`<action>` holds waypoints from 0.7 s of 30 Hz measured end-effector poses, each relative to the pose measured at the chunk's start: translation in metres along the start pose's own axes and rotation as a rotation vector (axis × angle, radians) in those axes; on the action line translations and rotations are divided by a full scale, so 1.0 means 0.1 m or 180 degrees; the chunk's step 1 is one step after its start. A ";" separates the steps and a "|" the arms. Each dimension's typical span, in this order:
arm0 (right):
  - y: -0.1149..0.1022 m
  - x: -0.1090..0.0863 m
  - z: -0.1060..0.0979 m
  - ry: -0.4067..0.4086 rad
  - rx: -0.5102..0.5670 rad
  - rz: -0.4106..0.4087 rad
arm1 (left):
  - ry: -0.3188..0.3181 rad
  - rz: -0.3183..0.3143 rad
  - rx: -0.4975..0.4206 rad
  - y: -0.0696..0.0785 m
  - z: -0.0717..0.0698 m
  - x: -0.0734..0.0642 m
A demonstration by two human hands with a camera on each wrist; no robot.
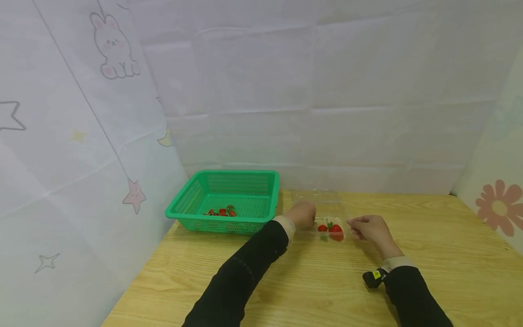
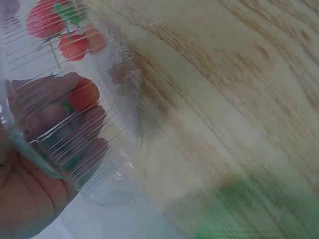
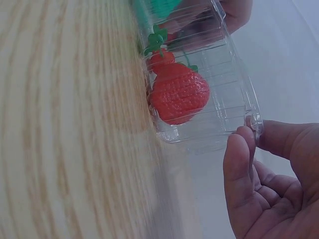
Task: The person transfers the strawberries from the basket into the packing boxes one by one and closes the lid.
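Note:
A clear plastic clamshell box stands on the table with its lid raised at the back. Inside are a large red strawberry with green leaves and a small round red fruit with a thin green stem. My left hand reaches into the box's left end. Through the ribbed wall in the left wrist view, its fingers curl about another small red fruit with a green top. At the right end, my right hand pinches the box's rim between thumb and forefinger.
A green plastic basket stands left of the box, with several small red fruits on its floor. The wooden table extends in front and to the right. White printed cloth hangs behind and at both sides.

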State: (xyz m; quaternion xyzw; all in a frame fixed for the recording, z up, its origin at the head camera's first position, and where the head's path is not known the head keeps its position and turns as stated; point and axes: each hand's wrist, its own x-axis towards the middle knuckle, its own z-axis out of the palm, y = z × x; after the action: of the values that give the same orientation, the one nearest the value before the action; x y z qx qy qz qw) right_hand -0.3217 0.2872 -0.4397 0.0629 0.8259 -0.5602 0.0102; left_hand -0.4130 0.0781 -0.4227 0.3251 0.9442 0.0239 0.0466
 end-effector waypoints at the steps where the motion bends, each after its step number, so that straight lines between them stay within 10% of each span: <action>1: 0.00 0.00 0.00 -0.0001 -0.0007 -0.0004 | -0.0009 -0.0001 0.0059 0.00 0.01 0.01; 13: 0.00 0.01 0.00 0.0016 -0.0069 -0.0014 | -0.0157 -0.0009 0.0437 0.06 0.10 0.09; 21: 0.00 -0.01 0.00 0.0023 -0.0050 -0.0007 | -0.0263 -0.0068 0.0116 0.09 0.12 0.09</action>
State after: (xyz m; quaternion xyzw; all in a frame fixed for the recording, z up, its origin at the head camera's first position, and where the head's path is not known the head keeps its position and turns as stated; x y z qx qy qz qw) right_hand -0.3209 0.2871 -0.4398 0.0639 0.8304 -0.5535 0.0071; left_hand -0.4132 0.0905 -0.4350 0.3165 0.9452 -0.0072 0.0798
